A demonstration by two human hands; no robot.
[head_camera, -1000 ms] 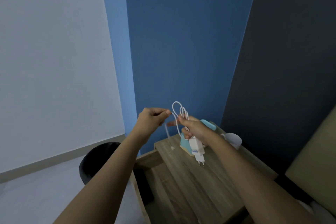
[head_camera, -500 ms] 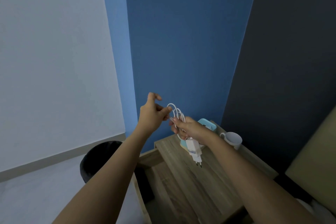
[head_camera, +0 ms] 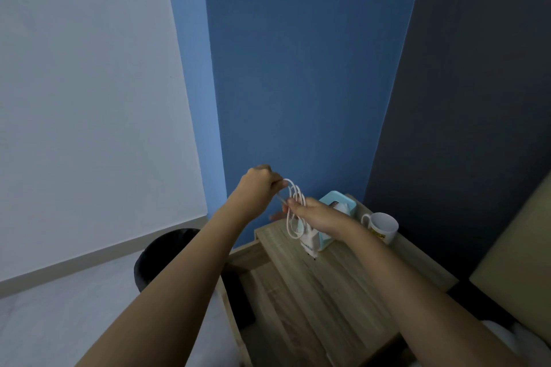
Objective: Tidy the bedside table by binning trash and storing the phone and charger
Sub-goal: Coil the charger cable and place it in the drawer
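Two hands raised over the table (head_camera: 322,286), coiling the cable (head_camera: 293,208) of the charger (head_camera: 310,243). Right hand (head_camera: 316,214) closed around the gathered loops, plug block dangling below the fist, just above the tabletop and in front of the teal box (head_camera: 340,205). Left hand (head_camera: 259,188) pinched on the free end of the cable, close beside the loops.

Best done, by the look of it, with even loop size, light tension from the left, each new turn laid flat against the last under the right thumb, and the end tucked so nothing springs loose before storing. Worth keeping the swinging block clear of the mug (head_camera: 383,225).

Compared with half a second back: left fingers no longer splayed, now shut tight on the end; loops hanging lower through the right fist; block a touch farther down. Bin (head_camera: 161,253) beside the table, no phone in sight.
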